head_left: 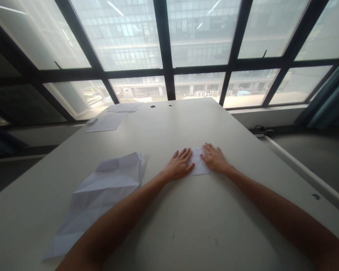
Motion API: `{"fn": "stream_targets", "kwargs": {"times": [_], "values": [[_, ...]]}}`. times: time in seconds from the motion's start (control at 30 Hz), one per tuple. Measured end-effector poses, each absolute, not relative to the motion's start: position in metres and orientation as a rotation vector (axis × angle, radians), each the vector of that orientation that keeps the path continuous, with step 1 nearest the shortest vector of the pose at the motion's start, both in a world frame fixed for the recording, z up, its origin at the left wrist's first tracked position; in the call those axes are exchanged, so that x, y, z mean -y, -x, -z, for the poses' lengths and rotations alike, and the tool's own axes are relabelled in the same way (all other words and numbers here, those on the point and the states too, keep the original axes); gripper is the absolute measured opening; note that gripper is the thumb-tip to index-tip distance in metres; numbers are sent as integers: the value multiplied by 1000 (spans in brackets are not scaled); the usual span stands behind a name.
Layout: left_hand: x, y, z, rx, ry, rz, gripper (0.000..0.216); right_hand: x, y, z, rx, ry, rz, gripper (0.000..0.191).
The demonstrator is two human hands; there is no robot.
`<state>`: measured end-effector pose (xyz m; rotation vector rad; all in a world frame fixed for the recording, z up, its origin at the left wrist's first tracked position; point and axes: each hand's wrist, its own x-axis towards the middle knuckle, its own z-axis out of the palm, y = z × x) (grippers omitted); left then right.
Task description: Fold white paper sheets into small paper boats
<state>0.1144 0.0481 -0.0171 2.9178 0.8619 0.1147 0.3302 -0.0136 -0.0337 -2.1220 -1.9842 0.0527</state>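
A small piece of white paper (199,165) lies flat on the white table (203,218). My left hand (179,164) rests on its left side, palm down with the fingers spread. Over the paper's right side lies my right hand (214,158), also flat with its fingers apart. Only the middle strip of the paper shows between the two hands; both sides are partly covered. Left of my left forearm is a larger creased sheet of white paper (101,195), its far end raised off the table and part of it hidden behind the arm.
Several white sheets (107,122) lie at the table's far left, with a small pale object (92,121) beside them. A dark round spot (153,106) marks the far tabletop. Dark-framed windows (166,69) stand beyond the far edge. A white rail (305,169) runs along the right.
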Motion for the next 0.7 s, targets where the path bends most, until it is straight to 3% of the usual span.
{"fn": "stream_targets", "kwargs": {"times": [0.37,0.53,0.7], "values": [[-47,-114,16,-913,-2886,-166,71,13,-349,18,1441,2033,-50,51],[-47,-115,16,-915,-2856,-244,67,13,-344,20,1358,1898,-230,63],[-52,-113,16,-908,-2768,-438,50,6,-360,21,1200,1645,-532,68]]}}
